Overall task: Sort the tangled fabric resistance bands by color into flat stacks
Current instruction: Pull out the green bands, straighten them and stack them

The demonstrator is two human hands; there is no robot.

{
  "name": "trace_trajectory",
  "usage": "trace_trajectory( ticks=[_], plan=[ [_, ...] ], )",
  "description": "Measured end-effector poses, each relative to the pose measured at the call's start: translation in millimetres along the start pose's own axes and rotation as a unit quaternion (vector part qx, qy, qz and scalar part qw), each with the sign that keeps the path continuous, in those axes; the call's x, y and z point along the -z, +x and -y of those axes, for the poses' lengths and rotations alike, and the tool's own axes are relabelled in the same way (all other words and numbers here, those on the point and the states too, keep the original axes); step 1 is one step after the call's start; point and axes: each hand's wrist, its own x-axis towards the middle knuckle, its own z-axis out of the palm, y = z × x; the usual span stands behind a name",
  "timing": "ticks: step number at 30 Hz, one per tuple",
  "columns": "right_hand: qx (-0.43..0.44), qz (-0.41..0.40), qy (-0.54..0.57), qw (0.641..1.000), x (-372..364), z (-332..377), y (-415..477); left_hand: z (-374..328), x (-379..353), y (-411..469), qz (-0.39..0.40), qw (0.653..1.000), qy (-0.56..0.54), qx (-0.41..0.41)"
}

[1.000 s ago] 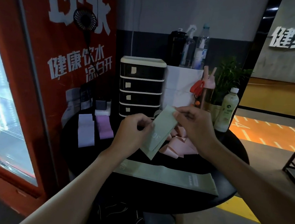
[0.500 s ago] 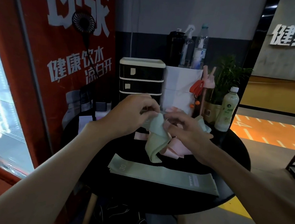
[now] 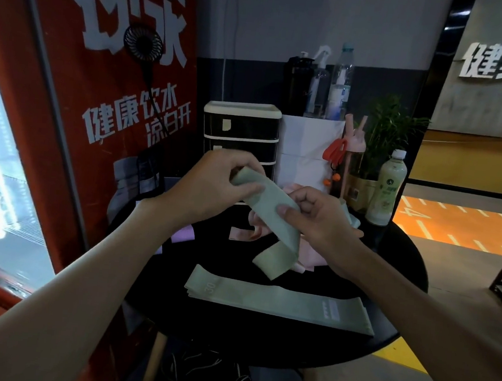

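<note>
Head view: red cabinet (image 3: 104,153) with white lettering fills the side left of the grip, a small black fan (image 3: 143,42) hanging on it. Round black table (image 3: 396,282) sits under both hands. Behind the grip stands a black drawer unit (image 3: 240,128), a white box (image 3: 306,152) beside it, bottles on top. Plant (image 3: 385,135) and a pale green bottle (image 3: 386,188) stand behind and right of the grip, near a pink cup (image 3: 352,150).

Green stack (image 3: 279,303) lies flat on the table just below the grip, nearer the person, "30" printed at its left end; layered edges show there, count unclear. Green band (image 3: 272,213) is held off the table between both hands, running diagonally from upper left down to lower right, its lower end folded over and hanging just above the stack, not touching it. Pink bands (image 3: 256,224) lie tangled under and behind the grip, partly hidden. Purple band (image 3: 182,234) lies flat left of the grip, mostly behind the left forearm.

Left hand (image 3: 213,187) pinches the band's upper end, thumb pressed on top, fingers curled beneath. Right hand (image 3: 323,221) pinches the band mid-length, thumb on its face, other fingers curled in.
</note>
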Motion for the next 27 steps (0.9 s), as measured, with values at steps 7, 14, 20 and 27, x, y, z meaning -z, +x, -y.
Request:
trace_trajectory(
  ticks=[7,14,20,27],
  plan=[
    [-0.073,0.085,0.021,0.993,9.2,0.0,-9.7,-7.8,2.2,9.8,-0.167,0.979,-0.111,0.026],
    [-0.106,0.083,0.014,0.991,23.8,-1.8,-23.2,-1.4,6.2,5.8,-0.229,0.964,-0.122,0.057],
    [-0.129,0.112,-0.002,0.985,44.4,-19.2,-45.4,18.4,1.6,-15.2,-0.251,0.951,-0.127,0.13],
    [-0.184,0.032,-0.003,0.982,71.2,-45.4,-78.6,44.8,-13.3,-63.1,-0.271,0.93,-0.142,0.205]
  ],
)
